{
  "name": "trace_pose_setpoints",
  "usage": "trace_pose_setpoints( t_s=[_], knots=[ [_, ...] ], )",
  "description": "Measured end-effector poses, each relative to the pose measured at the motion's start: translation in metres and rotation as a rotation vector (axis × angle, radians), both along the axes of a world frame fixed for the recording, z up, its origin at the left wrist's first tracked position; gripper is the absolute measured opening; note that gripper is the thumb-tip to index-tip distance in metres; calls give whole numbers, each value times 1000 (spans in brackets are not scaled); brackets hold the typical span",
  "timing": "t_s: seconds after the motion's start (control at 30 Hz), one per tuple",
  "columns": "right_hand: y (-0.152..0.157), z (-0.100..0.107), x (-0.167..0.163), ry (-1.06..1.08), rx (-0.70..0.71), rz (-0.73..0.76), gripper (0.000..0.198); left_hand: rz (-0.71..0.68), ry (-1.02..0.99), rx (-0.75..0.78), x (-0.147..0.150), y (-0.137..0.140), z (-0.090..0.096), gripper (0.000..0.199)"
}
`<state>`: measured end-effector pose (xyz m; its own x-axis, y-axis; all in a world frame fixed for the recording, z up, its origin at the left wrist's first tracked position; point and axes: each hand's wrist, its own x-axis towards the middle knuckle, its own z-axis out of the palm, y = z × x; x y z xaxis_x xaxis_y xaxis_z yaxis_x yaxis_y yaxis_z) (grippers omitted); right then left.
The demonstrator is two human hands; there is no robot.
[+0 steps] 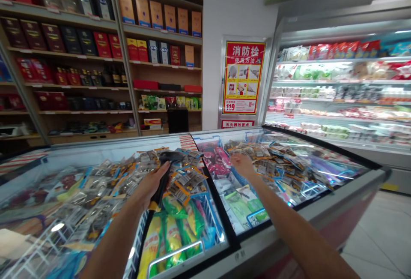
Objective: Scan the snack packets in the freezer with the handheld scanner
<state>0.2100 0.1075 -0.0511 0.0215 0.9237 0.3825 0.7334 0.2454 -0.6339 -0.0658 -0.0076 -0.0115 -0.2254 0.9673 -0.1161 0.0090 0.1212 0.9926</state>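
Note:
My left hand [156,181] is wrapped around a black handheld tool with a rounded head [171,156]. Its exact kind does not show clearly. It sits over small clear-and-orange packets [180,184] heaped on the freezer's left glass top. My right hand [243,165] is at the left edge of another heap of such packets [272,159] on the right glass top. Its fingers are curled in, and what they hold, if anything, is hidden.
Under the glass of the chest freezer [221,251] lie green-and-yellow bags [175,232] and pink packs [221,159]. Behind stand shelves of boxes [157,15] and a red fire-hydrant sign [244,77]. A lit refrigerated display [340,84] is at the right.

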Motion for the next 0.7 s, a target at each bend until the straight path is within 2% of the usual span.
trace_pose_setpoints(
  t_s=[0.03, 0.1, 0.2, 0.3, 0.4, 0.53, 0.6, 0.7],
  knots=[
    [-8, 1, -19, -65, -75, 89, 24, -5, -1, 3, 0, 0, 0, 41],
    [-23, 3, -51, -215, -169, 193, 38, -21, -5, 11, 1, -2, 1, 41],
    [-37, 3, -81, -367, -242, 141, 58, -30, -12, 23, 3, -3, 2, 41],
    [-37, -1, -93, -393, -303, 83, 72, -24, -15, 21, 4, -3, 2, 41],
    [-30, -8, -94, -322, -314, 105, 62, -32, -24, 16, 4, -3, 3, 43],
    [-19, -17, -92, -120, -356, 219, 41, -35, -18, 15, 5, -3, 3, 43],
    [-17, -19, -90, -67, -357, 215, 43, -41, -16, 14, 5, -4, 3, 42],
    [-18, -20, -90, -100, -339, 185, 49, -46, -18, 22, 4, -4, 3, 42]
  ],
)
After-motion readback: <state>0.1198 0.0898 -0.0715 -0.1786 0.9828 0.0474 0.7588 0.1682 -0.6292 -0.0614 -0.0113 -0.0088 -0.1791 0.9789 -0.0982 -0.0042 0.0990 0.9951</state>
